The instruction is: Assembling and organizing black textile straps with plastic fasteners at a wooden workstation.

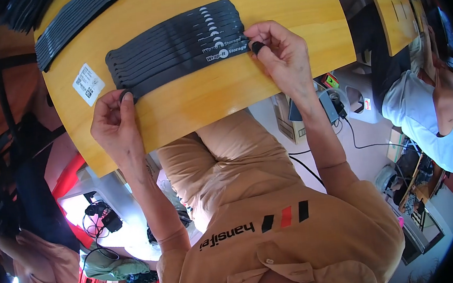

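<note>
A row of black fabric straps (168, 42) lies overlapped like a fan on the yellow table, with white printing near their right ends. The nearest black strap (171, 79) stretches along the front of the row. My left hand (118, 122) pinches its left end between thumb and fingers. At the other end, my right hand (286, 56) is closed on the strap's right tip. Each thumb wears a small black cover. How firmly the strap's ends are gripped is partly hidden by my fingertips.
Another bundle of black straps (76, 25) lies at the far left of the yellow table (290, 15). Beside the row sits a white printed label sheet (88, 84). Co-workers sit at left and right; a person in a white shirt (425, 114) is nearest on the right.
</note>
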Available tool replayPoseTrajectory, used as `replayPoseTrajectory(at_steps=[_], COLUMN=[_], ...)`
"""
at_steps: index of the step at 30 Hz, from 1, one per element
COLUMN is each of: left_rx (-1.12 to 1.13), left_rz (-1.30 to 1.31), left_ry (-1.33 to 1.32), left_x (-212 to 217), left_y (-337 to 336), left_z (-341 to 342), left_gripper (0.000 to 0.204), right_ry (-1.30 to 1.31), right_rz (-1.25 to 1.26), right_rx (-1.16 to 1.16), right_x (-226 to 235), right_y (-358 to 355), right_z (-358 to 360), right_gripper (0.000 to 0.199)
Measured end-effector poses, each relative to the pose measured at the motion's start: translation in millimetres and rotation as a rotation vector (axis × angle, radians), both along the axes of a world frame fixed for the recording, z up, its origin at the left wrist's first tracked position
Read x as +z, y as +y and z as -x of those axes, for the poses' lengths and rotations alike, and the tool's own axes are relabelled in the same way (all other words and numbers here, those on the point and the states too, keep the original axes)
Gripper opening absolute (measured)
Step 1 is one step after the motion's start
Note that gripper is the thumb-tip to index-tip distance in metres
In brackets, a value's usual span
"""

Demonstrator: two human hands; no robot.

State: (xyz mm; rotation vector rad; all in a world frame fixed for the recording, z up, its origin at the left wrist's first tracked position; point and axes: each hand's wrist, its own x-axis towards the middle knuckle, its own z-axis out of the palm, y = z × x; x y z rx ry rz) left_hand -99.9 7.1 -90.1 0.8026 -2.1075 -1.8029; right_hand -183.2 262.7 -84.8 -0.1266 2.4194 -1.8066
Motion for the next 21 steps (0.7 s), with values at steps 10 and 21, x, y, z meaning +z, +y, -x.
replayPoseTrajectory(at_steps=[10,21], left_rx=[-0.006,0.006], left_rz=[0.047,0.115], left_ry=[-0.019,-0.055], left_x=[2.5,3.1], left_y=[0.1,2.4], left_z=[1.6,3.4], left_gripper=[0.007,0.007], right_ry=[0.011,0.054], right_rz=[0.003,-0.054], right_rx=[-0.078,-0.13], right_x=[-0.2,-4.0], right_y=[-5.8,-11.4], right_z=[-1.0,-2.0], right_gripper=[0.02,0.017])
